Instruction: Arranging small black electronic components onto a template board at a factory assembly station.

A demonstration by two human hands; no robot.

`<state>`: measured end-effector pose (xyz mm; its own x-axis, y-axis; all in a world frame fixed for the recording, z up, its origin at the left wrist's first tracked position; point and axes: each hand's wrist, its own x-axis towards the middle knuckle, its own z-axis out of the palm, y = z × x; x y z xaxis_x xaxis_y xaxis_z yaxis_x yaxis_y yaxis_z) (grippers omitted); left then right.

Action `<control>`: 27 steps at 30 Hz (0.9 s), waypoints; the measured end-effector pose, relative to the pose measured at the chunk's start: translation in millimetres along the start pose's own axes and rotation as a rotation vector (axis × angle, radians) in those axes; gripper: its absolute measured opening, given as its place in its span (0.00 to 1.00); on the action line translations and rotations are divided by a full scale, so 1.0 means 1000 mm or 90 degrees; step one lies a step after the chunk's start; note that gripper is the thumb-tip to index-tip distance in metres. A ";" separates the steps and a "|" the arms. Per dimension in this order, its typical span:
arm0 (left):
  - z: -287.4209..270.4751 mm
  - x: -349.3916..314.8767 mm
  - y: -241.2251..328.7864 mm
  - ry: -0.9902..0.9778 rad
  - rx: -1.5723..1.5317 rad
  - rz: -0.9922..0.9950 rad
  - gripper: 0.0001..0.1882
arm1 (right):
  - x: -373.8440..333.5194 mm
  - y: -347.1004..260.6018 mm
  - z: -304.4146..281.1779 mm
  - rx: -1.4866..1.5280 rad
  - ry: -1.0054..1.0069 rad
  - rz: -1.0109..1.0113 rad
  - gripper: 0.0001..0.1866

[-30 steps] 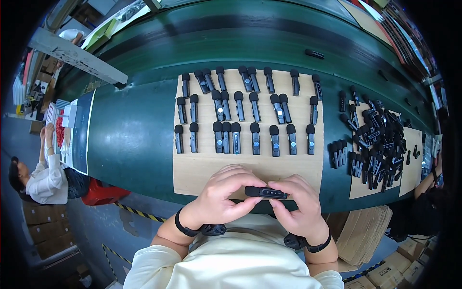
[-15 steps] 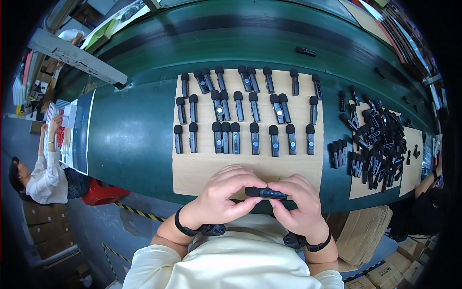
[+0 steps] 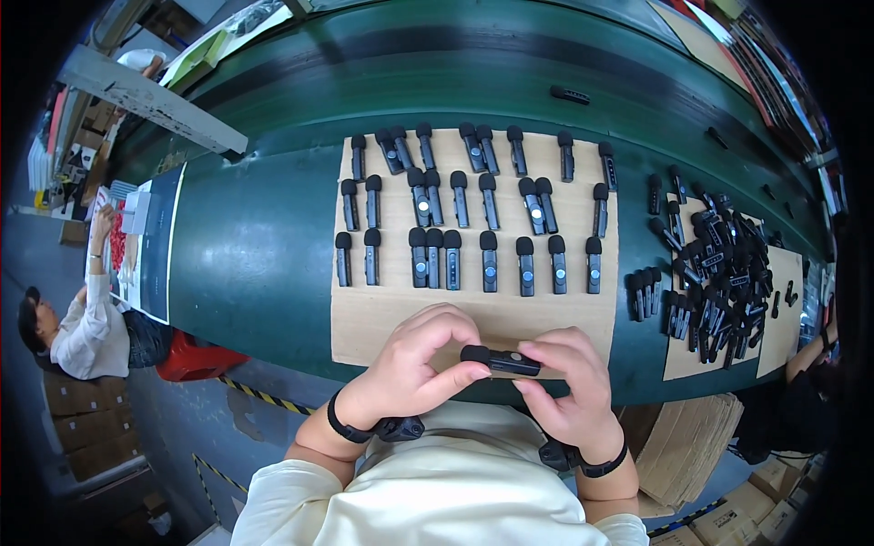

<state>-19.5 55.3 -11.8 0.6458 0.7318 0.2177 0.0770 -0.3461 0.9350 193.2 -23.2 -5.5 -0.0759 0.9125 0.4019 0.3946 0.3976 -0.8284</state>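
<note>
Close in front of me, above the near edge of a cardboard sheet (image 3: 364, 328), I hold a small black clip-on microphone (image 3: 514, 362) level between both hands. Its foam cap points left, and a round button shows on its upper face. My left hand (image 3: 414, 359) has its thumb and fingers closed around the foam end. The other end sits pinched between the thumb and fingers of my right hand (image 3: 575, 382). Beyond my hands, similar microphones (image 3: 490, 262) lie in three rows on the cardboard, foam caps pointing away; some are side by side.
A heap of more microphones (image 3: 719, 273) lies on cardboard to the right. One microphone (image 3: 571, 95) rests farther back on the green bench (image 3: 246, 246). A metal post (image 3: 150, 105) juts in at upper left. Co-workers sit at left (image 3: 91, 337) and far right (image 3: 806, 391). Flattened cardboard (image 3: 687, 450) leans below the bench.
The microphone has rolled in my fingers, so its round-button face shows in place of the side with small dots. My left index finger has lifted away. The left co-worker's arms have moved.
</note>
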 end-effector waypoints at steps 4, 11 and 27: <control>-0.004 -0.006 0.003 0.057 -0.040 -0.002 0.12 | -0.003 -0.002 -0.003 0.004 -0.005 0.033 0.18; -0.037 -0.032 0.012 0.101 0.020 -0.067 0.12 | -0.010 -0.001 -0.005 0.001 -0.018 0.067 0.14; -0.085 -0.067 -0.022 0.279 0.161 -0.321 0.08 | -0.010 0.001 -0.004 -0.028 -0.036 0.095 0.10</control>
<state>-129.1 63.7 -22.6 0.1248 0.9888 -0.0823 0.4948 0.0099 0.8690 197.8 -32.9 -8.7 -0.0639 0.9655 0.2525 0.4447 0.2540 -0.8589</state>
